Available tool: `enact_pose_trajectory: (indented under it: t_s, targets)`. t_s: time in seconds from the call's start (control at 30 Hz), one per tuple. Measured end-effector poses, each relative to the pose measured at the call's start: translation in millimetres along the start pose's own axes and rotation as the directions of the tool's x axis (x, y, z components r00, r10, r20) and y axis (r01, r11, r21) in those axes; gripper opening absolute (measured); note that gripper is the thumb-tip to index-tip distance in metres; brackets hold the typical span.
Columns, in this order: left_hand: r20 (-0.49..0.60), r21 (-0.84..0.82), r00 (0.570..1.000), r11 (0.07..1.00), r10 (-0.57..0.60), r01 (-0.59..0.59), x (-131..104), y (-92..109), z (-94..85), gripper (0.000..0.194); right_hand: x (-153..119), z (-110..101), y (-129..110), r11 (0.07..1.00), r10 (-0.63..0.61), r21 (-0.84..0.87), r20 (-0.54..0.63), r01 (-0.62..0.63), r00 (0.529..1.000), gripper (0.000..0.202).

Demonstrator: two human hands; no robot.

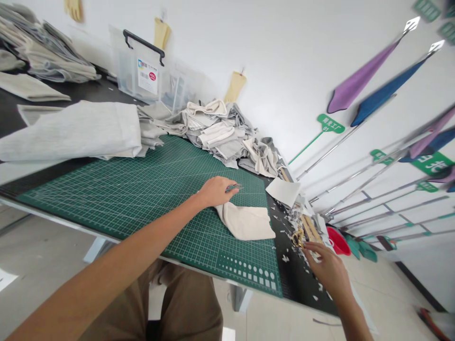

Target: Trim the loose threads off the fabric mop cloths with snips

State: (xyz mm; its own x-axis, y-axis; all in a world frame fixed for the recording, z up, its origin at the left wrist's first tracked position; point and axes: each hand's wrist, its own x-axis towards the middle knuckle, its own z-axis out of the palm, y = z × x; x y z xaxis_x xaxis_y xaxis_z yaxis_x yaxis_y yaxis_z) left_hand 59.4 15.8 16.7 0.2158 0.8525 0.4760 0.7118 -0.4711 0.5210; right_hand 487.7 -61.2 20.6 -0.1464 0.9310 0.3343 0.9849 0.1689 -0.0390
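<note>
My left hand (217, 190) is closed over the green cutting mat (142, 189), pinching a small, thin, clear or metallic item too small to name. Just below it, a cream fabric piece (247, 222) lies on the mat, its upper left end beside my hand. On the right, my right hand (325, 265) reaches over the black table edge, its thumb and fingertips at gold-handled scissors (298, 237). The scissors' blades cannot be made out among the scraps.
A heap of grey and cream fabric (223, 132) lines the back. Folded cloth (78, 130) lies left, near a clear plastic box (138, 71). A white square (283, 191), wooden pieces (311, 229) and scraps lie right. Mops and poles lean on the wall.
</note>
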Motion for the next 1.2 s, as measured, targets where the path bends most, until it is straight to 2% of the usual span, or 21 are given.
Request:
enact_pose_trajectory:
  t_s: [0.13, 0.23, 0.33, 0.43, 0.53, 0.67, 0.83, 1.0, 1.2]
  targets:
    - [-0.01, -0.012, 1.0, 1.0, 0.01, -0.01, 0, 0, -1.6, 0.038, 0, -8, -15, 0.995, 0.1, -0.016, -0.04, -0.101, 0.994, 0.036]
    - [-0.011, -0.018, 1.0, 1.0, 0.012, -0.012, -1, 0, -2.8, 0.039, 5, -9, -26, 0.986, 0.157, 0.069, -0.117, -0.149, 0.981, 0.035]
    - [-0.01, -0.017, 1.0, 1.0, 0.015, -0.015, -1, 1, -3.2, 0.038, 11, -6, -37, 0.963, 0.189, 0.223, -0.159, -0.151, 0.969, 0.043]
    - [-0.01, -0.011, 1.0, 1.0, 0.029, -0.029, -1, 2, -2.7, 0.037, 17, -2, -53, 0.952, 0.175, 0.277, -0.151, -0.128, 0.973, 0.036]
    - [-0.002, -0.012, 0.998, 0.998, 0.068, -0.068, -2, 3, -0.7, 0.037, 25, 4, -74, 0.948, 0.109, 0.313, -0.143, -0.059, 0.984, 0.029]
    - [0.042, -0.032, 0.993, 0.993, 0.113, -0.112, -3, 3, 4.7, 0.037, 45, 22, -99, 0.874, -0.073, 0.476, -0.067, 0.097, 0.995, 0.025]
    - [0.098, -0.033, 0.984, 0.989, 0.147, -0.144, -5, 3, 11.0, 0.035, 74, 52, -113, 0.804, -0.213, 0.565, -0.015, 0.184, 0.977, 0.02]
    - [0.116, -0.023, 0.98, 0.986, 0.165, -0.163, -5, 6, 12.8, 0.033, 79, 69, -118, 0.79, -0.292, 0.558, -0.022, 0.254, 0.956, 0.016]
    - [0.125, -0.021, 0.975, 0.983, 0.184, -0.183, -5, 9, 14.6, 0.034, 76, 74, -122, 0.822, -0.348, 0.437, -0.122, 0.365, 0.929, 0.014]
